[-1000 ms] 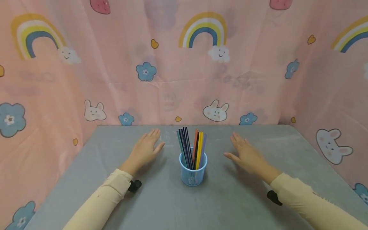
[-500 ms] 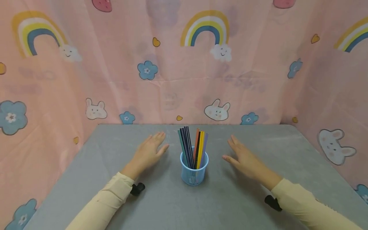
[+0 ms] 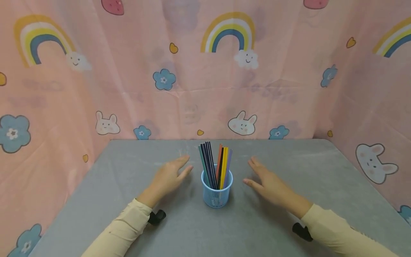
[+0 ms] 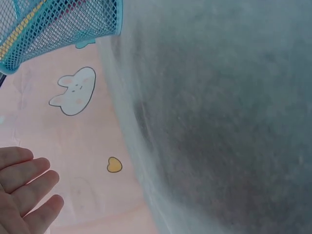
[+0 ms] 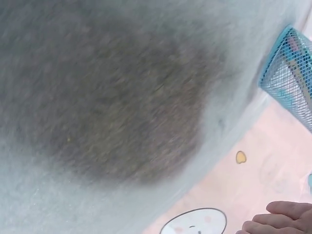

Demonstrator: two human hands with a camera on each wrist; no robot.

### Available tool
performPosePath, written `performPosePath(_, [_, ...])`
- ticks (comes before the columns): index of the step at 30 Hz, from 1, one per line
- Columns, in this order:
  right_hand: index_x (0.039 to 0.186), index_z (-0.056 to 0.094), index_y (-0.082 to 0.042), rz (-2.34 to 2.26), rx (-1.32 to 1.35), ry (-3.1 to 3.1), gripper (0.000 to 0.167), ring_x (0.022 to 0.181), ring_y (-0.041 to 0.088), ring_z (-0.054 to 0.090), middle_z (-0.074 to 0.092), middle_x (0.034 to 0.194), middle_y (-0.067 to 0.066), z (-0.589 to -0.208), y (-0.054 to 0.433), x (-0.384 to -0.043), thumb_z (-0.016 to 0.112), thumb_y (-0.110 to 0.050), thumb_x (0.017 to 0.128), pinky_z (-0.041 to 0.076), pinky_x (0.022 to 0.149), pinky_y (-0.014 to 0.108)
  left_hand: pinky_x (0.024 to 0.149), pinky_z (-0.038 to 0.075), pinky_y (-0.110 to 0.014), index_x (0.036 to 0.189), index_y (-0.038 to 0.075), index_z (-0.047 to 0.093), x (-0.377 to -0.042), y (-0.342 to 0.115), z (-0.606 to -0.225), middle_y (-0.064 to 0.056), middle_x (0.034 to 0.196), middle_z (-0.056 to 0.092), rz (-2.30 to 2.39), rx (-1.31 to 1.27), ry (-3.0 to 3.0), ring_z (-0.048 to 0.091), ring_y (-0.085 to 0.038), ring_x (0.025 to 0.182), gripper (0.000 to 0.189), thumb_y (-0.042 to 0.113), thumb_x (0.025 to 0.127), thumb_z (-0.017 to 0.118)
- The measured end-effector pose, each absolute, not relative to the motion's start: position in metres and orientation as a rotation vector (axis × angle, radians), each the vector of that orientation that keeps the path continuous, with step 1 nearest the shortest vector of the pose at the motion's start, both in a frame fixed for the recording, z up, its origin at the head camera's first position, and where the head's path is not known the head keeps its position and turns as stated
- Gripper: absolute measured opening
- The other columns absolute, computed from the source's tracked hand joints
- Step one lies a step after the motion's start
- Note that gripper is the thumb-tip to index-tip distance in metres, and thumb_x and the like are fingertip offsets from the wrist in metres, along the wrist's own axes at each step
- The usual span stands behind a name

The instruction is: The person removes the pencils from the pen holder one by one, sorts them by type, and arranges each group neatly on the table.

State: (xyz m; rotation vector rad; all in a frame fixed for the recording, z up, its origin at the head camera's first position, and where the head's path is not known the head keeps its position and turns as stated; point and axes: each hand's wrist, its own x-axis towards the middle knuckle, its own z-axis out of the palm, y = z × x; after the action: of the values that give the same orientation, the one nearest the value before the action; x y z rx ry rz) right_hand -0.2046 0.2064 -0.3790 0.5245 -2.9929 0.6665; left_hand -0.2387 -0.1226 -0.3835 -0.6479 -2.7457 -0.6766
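A light blue mesh pen cup (image 3: 216, 198) stands upright in the middle of the table. Several slim pencils (image 3: 208, 166) lean in it, dark ones on the left and orange, black, yellow and purple ones on the right. Left of the cup, my left hand (image 3: 167, 178) hovers with its fingers extended and holds nothing. On the other side my right hand (image 3: 273, 185) does the same, thumb toward the cup. Both hands are apart from the cup. The left wrist view shows the cup's mesh wall (image 4: 83, 22) and relaxed fingers (image 4: 34, 192); the right wrist view catches the cup (image 5: 290, 75) at its edge.
The grey table (image 3: 128, 167) reaches back to a pink curtain (image 3: 179, 107) printed with rainbows, rabbits and flowers, which also encloses both sides. A small black wrist camera (image 3: 157, 217) sits at the left cuff, and another wrist camera (image 3: 302, 232) at the right.
Both hands have moved inward toward the pen cup and slightly nearer to me. The cup and pencils stay in place; the head view has shifted a little.
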Motion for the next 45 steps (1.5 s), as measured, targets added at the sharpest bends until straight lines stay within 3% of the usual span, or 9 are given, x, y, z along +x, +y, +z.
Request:
performPosePath(16, [0.150,0.037,0.004,0.788,0.534,-2.956,0.078,0.142,0.044,0.039,0.034,0.156,0.025,-0.374,0.193,-0.195,0.060,-0.048,0.097,0.038,0.113,0.060,0.109,0.048,-0.047,0.140,0.002,0.055,-0.225,-0.116,-0.383,-0.016,0.141,0.058,-0.791,-0.676,-2.710,0.058,-0.033,0.129,0.048,0.028,0.100,0.060])
performPosePath(23, [0.147,0.041,0.006,0.879,0.594,-2.919,0.073,0.123,0.045,0.059,0.043,0.150,0.028,-0.373,0.191,-0.191,0.067,-0.037,0.095,0.051,0.102,0.054,0.109,0.048,-0.048,0.138,0.000,0.056,-0.218,-0.110,-0.385,-0.017,0.139,0.059,-0.970,-0.704,-2.710,0.057,-0.033,0.130,0.045,0.024,0.100,0.059])
performPosePath(28, [0.145,0.044,0.007,0.945,0.605,-2.901,0.072,0.118,0.045,0.063,0.047,0.146,0.029,-0.372,0.191,-0.190,0.070,-0.036,0.093,0.056,0.096,0.051,0.107,0.050,-0.048,0.135,-0.002,0.059,-0.214,-0.107,-0.384,-0.019,0.137,0.060,-1.043,-0.695,-2.653,0.059,-0.034,0.128,0.043,0.020,0.098,0.063])
performPosePath(37, [0.141,0.050,0.006,1.258,0.473,-2.829,0.065,0.126,0.040,0.059,0.054,0.143,0.025,-0.369,0.181,-0.188,0.071,-0.032,0.092,0.052,0.102,0.047,0.086,0.062,-0.036,0.130,-0.003,0.062,-0.211,-0.096,-0.383,-0.018,0.131,0.065,-1.328,-0.548,-2.626,0.068,-0.030,0.115,0.040,0.017,0.096,0.066])
performPosePath(45, [0.135,0.058,0.001,1.462,0.254,-2.768,0.056,0.123,0.036,0.062,0.063,0.134,0.021,-0.365,0.173,-0.188,0.071,-0.033,0.093,0.055,0.100,0.046,0.097,0.057,-0.045,0.123,0.000,0.068,-0.205,-0.087,-0.382,-0.014,0.123,0.071,-1.526,-0.336,-2.657,0.067,-0.029,0.117,0.035,0.024,0.098,0.064])
